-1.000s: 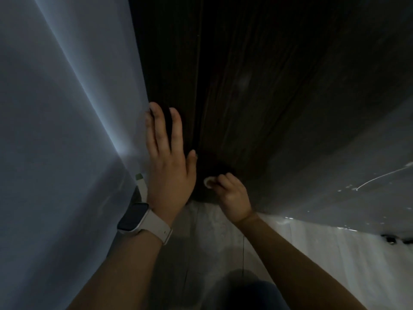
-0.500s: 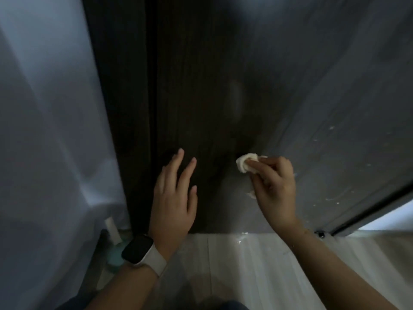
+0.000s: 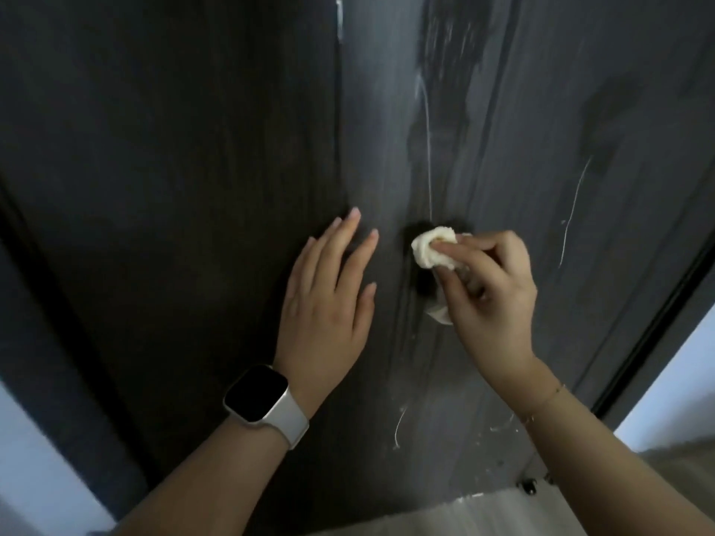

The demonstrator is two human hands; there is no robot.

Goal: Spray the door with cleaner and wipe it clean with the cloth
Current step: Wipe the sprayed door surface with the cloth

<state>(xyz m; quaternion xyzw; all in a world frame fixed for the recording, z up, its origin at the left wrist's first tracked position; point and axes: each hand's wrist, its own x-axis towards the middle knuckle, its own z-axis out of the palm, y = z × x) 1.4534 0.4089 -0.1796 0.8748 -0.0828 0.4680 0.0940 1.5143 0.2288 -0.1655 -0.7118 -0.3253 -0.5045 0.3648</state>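
Observation:
A dark wood-grain door (image 3: 185, 156) fills the head view, with pale wet streaks and drips of cleaner running down its right half. My right hand (image 3: 491, 292) grips a small bunched white cloth (image 3: 431, 247) and presses it against the door at mid height. My left hand (image 3: 325, 299), with a white watch on its wrist, lies flat on the door just left of the cloth, fingers straight. No spray bottle is in view.
The door's black right edge (image 3: 657, 326) runs diagonally down to a pale wall (image 3: 681, 381). A light floor (image 3: 483, 512) shows along the bottom. A pale wall (image 3: 35, 458) sits at the lower left beside the dark frame.
The view has tilted up from the door's foot. Both hands have moved up the door, the right one carrying the cloth higher, the left staying flat beside it.

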